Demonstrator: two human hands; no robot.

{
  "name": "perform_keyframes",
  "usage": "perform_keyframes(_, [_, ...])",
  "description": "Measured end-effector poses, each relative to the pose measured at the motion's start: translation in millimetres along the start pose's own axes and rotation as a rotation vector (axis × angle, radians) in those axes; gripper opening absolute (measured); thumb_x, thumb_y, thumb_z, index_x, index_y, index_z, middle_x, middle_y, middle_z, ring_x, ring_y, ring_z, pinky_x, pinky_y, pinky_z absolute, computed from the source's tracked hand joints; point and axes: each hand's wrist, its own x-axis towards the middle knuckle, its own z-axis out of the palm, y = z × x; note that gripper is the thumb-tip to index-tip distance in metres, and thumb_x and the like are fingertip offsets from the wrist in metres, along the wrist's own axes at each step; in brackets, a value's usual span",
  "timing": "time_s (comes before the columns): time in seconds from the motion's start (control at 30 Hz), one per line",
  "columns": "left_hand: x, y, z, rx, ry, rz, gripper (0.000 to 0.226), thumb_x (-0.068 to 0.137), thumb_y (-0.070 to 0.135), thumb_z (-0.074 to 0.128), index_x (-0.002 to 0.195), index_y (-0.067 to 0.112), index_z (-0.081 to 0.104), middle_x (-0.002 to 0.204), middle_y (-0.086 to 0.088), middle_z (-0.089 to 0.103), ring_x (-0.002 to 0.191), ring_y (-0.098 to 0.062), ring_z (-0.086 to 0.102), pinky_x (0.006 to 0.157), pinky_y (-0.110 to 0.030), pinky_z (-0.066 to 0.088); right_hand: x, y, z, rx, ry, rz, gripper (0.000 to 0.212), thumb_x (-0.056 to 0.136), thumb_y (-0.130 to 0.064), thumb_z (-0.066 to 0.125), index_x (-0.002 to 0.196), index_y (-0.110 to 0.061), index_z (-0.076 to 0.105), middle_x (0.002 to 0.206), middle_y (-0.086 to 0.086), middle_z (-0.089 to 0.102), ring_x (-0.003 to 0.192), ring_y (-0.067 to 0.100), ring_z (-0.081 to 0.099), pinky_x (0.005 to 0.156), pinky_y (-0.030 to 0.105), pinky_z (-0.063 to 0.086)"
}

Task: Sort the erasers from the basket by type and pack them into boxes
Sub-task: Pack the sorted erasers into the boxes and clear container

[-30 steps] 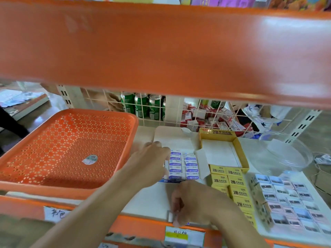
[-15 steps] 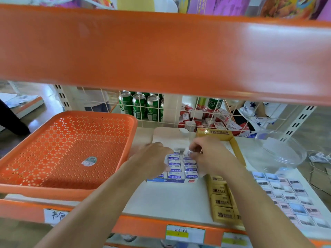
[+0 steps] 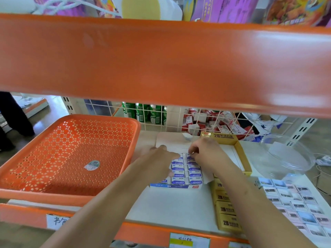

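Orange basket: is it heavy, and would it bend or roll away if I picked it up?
The orange basket is probably light: it looks like thin plastic full of holes and holds only a sticker. Being wide and shallow, it may flex a bit if lifted by one rim. Its flat bottom should slide, not roll.

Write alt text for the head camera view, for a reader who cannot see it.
Two bare hands work at an open box of blue-and-white erasers on a shop shelf: the left hand rests on its left side, the right hand pinches an eraser in the far row. An orange basket sits to the left, yellow 2B boxes to the right.
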Motion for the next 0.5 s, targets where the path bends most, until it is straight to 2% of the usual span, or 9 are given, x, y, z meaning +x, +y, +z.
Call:
perform_keyframes(0.1, [1.8, 2.1, -0.6, 0.047, -0.037, 0.009, 0.063, 0.095, 0.029, 0.057, 0.148, 0.042, 0.024, 0.132, -0.005, 0.039, 0.122, -0.023, 0.039, 0.092, -0.04, 0.045, 1.2, -2.0, -0.7, -0.028, -0.047, -0.009, 0.024, 0.093, -0.007, 0.055, 0.11, -0.014, 0.07, 0.118, 0.003, 0.064, 0.106, 0.016, 0.057, 0.09, 0.025, 0.044])
perform_keyframes(0.2, [4.1, 3.3, -0.5, 0.091, -0.07, 0.02, 0.063, 0.097, 0.029, 0.053, 0.148, 0.044, 0.019, 0.138, -0.008, 0.033, 0.128, -0.025, 0.032, 0.091, -0.039, 0.045, 0.0, -3.1, -0.3, -0.067, -0.09, -0.004, 0.029, 0.092, -0.006, 0.053, 0.115, -0.015, 0.068, 0.118, 0.004, 0.064, 0.105, 0.018, 0.057, 0.085, 0.023, 0.042])
perform_keyframes(0.3, [4.6, 4.3, -1.9, 0.122, -0.103, 0.023, 0.062, 0.098, 0.029, 0.05, 0.148, 0.045, 0.016, 0.145, -0.008, 0.028, 0.134, -0.027, 0.026, 0.096, -0.044, 0.041, -1.9, -4.1, -0.8, -0.103, -0.11, -0.016, 0.031, 0.093, -0.008, 0.052, 0.118, -0.016, 0.067, 0.118, 0.003, 0.064, 0.105, 0.018, 0.057, 0.087, 0.025, 0.045])
perform_keyframes(0.4, [6.6, 5.2, -3.8, 0.131, -0.123, 0.02, 0.062, 0.098, 0.031, 0.049, 0.148, 0.045, 0.016, 0.146, -0.007, 0.029, 0.135, -0.027, 0.028, 0.1, -0.045, 0.041, -5.8, -1.6, 0.0, -0.059, -0.058, -0.013, 0.026, 0.094, -0.011, 0.055, 0.115, -0.018, 0.069, 0.117, 0.0, 0.065, 0.105, 0.015, 0.057, 0.089, 0.025, 0.045])
perform_keyframes(0.5, [7.0, 6.0, -5.0, 0.137, -0.12, 0.026, 0.059, 0.098, 0.038, 0.048, 0.148, 0.046, 0.016, 0.141, -0.006, 0.035, 0.13, -0.027, 0.035, 0.099, -0.043, 0.042, -11.5, 3.2, -0.3, 0.062, 0.032, 0.035, 0.02, 0.093, -0.018, 0.059, 0.11, -0.015, 0.069, 0.112, 0.0, 0.065, 0.098, 0.012, 0.057, 0.085, 0.023, 0.044])
